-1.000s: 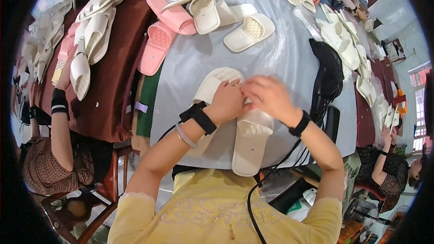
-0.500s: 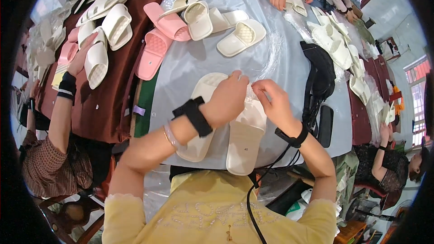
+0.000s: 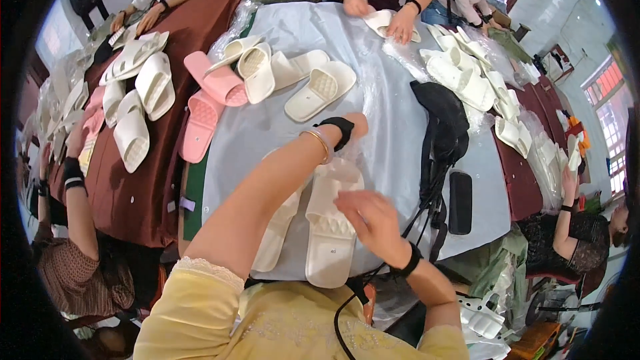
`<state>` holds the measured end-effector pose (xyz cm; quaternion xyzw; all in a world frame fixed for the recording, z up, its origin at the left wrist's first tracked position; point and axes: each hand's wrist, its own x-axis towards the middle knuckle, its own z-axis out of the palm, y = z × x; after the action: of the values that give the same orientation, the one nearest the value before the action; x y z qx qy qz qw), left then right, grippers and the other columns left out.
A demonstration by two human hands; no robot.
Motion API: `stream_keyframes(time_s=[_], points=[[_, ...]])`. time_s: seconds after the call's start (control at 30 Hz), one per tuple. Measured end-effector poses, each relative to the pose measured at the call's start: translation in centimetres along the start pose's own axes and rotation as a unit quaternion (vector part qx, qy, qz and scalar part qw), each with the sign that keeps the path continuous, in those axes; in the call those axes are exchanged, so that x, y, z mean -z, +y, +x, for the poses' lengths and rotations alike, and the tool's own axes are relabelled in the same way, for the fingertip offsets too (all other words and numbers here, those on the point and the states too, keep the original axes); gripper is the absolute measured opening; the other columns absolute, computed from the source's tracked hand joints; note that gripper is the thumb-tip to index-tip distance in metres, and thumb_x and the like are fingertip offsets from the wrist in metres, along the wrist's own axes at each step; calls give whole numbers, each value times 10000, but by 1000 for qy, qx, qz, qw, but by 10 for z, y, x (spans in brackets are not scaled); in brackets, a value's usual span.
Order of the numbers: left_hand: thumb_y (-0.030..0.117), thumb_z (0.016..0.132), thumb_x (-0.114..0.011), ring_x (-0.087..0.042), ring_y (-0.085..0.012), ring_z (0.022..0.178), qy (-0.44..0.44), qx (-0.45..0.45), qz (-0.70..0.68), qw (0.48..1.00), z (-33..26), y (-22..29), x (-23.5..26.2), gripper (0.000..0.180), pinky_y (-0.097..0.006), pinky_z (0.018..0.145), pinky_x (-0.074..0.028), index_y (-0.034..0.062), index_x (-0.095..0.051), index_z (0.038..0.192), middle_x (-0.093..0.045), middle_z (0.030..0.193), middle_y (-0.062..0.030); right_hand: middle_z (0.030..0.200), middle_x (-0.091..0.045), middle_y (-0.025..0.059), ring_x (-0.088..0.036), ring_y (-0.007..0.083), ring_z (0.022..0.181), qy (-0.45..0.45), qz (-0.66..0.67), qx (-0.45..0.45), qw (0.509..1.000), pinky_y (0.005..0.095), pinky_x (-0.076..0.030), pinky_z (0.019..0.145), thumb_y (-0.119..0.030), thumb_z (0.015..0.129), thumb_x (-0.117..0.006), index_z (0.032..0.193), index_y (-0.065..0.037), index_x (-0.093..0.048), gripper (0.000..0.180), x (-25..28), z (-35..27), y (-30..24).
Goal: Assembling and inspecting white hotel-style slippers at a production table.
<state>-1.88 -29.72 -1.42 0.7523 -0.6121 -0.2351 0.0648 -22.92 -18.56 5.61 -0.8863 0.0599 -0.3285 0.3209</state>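
Two white slippers lie side by side in front of me: the right slipper [image 3: 329, 259] shows its whole quilted insole, while my left forearm covers much of the left slipper [image 3: 269, 248]. My left hand [image 3: 359, 127] is stretched past them onto a strip of clear plastic film [image 3: 368, 90]. Its fingers are hidden behind the wrist and blurred. Over the edge of the right slipper's strap hovers my right hand [image 3: 377, 221], fingers apart and nothing in them. Whether its fingertips touch the strap I cannot tell.
Pink slippers [image 3: 200, 125] and several white slippers [image 3: 321, 90] lie at the far left of the grey cloth. A black pouch [image 3: 441, 123] with cords and a black oblong case [image 3: 460, 203] are on my right. Co-workers handle white slippers around the tables.
My left hand has moved forward from the right slipper's strap to the plastic film. My right hand has come down and opened from its pinch. The view has shifted, showing more of the far side.
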Motion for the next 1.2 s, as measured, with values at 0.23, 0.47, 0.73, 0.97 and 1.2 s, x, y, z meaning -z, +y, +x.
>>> stream_keyframes(time_s=[0.23, 0.47, 0.73, 0.97, 1.2], points=[[226, 814, -537, -614, -338, 595, 85, -102, -133, 982, 30, 4, -4, 320, -413, 567, -489, -78, -594, 729, -617, 707, -233, 716, -623, 78, -606, 222, 665, 160, 112, -31, 980, 375, -482, 590, 25, 712, -620, 665, -39, -586, 86, 51, -44, -53], [327, 798, -593, -590, -337, 848, 163, 150, -254, 941, 4, 47, -13, 437, -406, 781, -463, -90, -580, 929, -592, 894, -274, 765, -470, 126, -459, 184, 514, 427, 335, 138, 829, 279, -415, 421, -103, 912, -397, 895, -28, -435, 86, 92, -60, -91], [335, 931, -449, -552, -177, 862, -91, -153, -590, 787, -214, 85, 27, 399, -303, 828, -423, -13, -546, 1101, -606, 896, -67, 849, -548, 84, -480, 103, 700, 282, 218, -200, 913, 213, -383, 622, 46, 785, -576, 862, 21, -589, 83, 42, -36, -70], [283, 932, -458, -360, -24, 542, -81, 68, -644, 758, -311, 51, -1, 349, -192, 475, -313, 9, -576, 1112, -438, 627, 45, 840, -589, 65, -498, 100, 678, 85, 214, -201, 952, 219, -393, 607, -17, 824, -587, 916, -12, -602, 93, 7, -21, -56], [219, 936, -412, -277, -38, 438, -166, 204, -790, 554, -295, 22, -54, 243, -197, 386, -211, 39, -549, 1024, -474, 700, 36, 826, -614, 55, -554, 121, 667, -25, 20, -279, 960, 249, -428, 585, -105, 838, -572, 920, -43, -620, 113, 17, 9, 10]])
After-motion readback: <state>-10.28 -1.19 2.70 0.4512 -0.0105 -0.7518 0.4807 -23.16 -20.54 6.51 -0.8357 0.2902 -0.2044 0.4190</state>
